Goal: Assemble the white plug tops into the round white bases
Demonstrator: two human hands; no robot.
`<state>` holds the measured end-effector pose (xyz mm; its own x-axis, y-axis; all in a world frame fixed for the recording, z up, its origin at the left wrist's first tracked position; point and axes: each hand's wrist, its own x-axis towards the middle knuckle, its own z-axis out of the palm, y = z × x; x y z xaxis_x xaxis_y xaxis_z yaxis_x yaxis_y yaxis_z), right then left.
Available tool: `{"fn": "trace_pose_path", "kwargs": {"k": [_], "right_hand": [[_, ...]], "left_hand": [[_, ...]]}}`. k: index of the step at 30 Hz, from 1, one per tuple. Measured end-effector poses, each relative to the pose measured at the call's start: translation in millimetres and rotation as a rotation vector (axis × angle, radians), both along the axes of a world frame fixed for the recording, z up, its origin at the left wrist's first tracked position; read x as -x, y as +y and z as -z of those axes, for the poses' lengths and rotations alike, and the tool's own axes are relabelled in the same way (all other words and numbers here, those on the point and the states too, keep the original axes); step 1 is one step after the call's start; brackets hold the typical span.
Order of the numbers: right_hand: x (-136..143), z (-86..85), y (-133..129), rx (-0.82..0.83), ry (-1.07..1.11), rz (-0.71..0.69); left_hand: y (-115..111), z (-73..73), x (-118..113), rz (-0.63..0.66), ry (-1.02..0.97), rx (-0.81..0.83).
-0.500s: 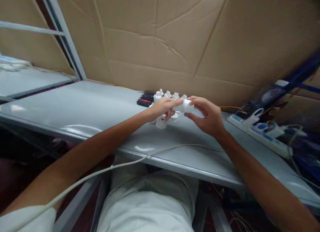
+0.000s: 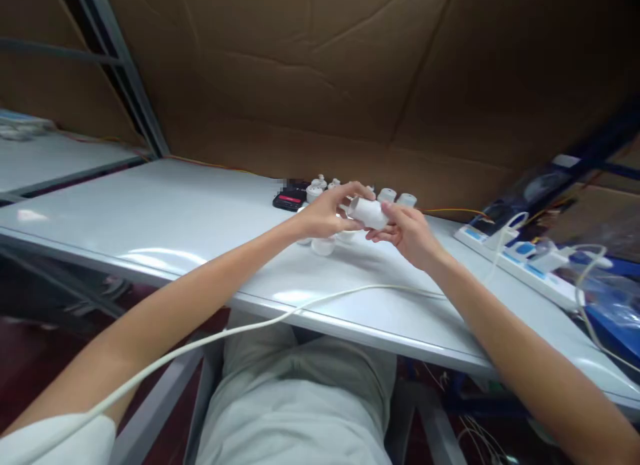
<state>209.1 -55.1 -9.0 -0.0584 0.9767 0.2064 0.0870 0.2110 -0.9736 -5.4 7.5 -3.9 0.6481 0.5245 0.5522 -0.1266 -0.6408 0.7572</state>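
Between my two hands is a white plastic cylinder (image 2: 369, 213), tilted above the table, its hollow-looking end facing left. My right hand (image 2: 407, 230) grips the right end between thumb and fingers. Around the left end curl the thumb and fingers of my left hand (image 2: 331, 211); a small pale part shows there, too blurred to name. Several white cylindrical pieces stand just behind and below the hands, partly hidden, among them one white piece (image 2: 323, 246) in front and one capped white piece (image 2: 407, 200) at the back right.
A black device with a red strip (image 2: 289, 199) lies left of the pieces. A white power strip (image 2: 525, 268) with plugs runs along the right side. One pale cable (image 2: 295, 313) crosses the front edge of the grey table (image 2: 150, 218). Cardboard (image 2: 280, 105) walls the back.
The cylinder has turned so its left end shows an opening. My left hand has shifted from a pointing touch to fingers around that end. The cardboard backdrop looks darker.
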Motion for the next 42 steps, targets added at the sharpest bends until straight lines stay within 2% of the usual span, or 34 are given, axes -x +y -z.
{"fn": "trace_pose_path", "kwargs": {"k": [2,7,9,12,14,16,19,21,26,29,31,33,36,37,39,42], "right_hand": [[3,0.3,0,-0.012,0.032,0.029],[4,2.8,0,-0.183,-0.012,0.116],[2,4.3,1,-0.208,-0.057,0.124],[1,5.8,3,-0.14,-0.033,0.129],[3,6.3,3,-0.1,-0.008,0.133],[6,6.8,3,-0.136,-0.016,0.14],[10,8.4,1,-0.244,-0.05,0.157],[11,9.4,1,-0.264,-0.054,0.166],[8,8.1,0,-0.126,0.034,0.139],[5,6.1,4,-0.072,0.06,0.116],[-2,6.4,11,-0.079,0.0,0.144],[-19,8.7,21,-0.125,-0.132,0.269],[-60,15.4,38,-0.285,-0.448,0.632],[-75,18.0,42,-0.325,-0.572,0.689],[-102,23.0,49,-0.305,-0.716,0.721],[-124,28.8,54,-0.268,-0.757,0.73]], "left_hand": [[-1,0.4,-1,-0.017,-0.008,0.054],[-2,1.6,-5,-0.129,0.036,0.375],[1,2.6,-5,-0.095,0.044,0.357],[3,3.3,-4,-0.08,-0.038,0.153],[1,2.4,-3,-0.09,-0.064,0.08],[-3,0.9,-3,-0.083,-0.028,0.141],[-6,-0.3,-5,-0.065,0.045,0.328],[-4,1.1,-6,-0.069,0.038,0.347],[-1,8.7,-8,-0.17,-0.011,0.048],[-3,11.0,-7,-0.265,0.046,-0.135],[-3,12.2,-7,-0.313,0.126,-0.248],[-1,14.0,-6,-0.336,0.214,-0.338],[2,16.9,-6,-0.34,0.305,-0.43],[3,17.6,-5,-0.341,0.32,-0.446],[3,18.0,-4,-0.339,0.342,-0.459],[3,17.7,-3,-0.328,0.373,-0.47]]}}
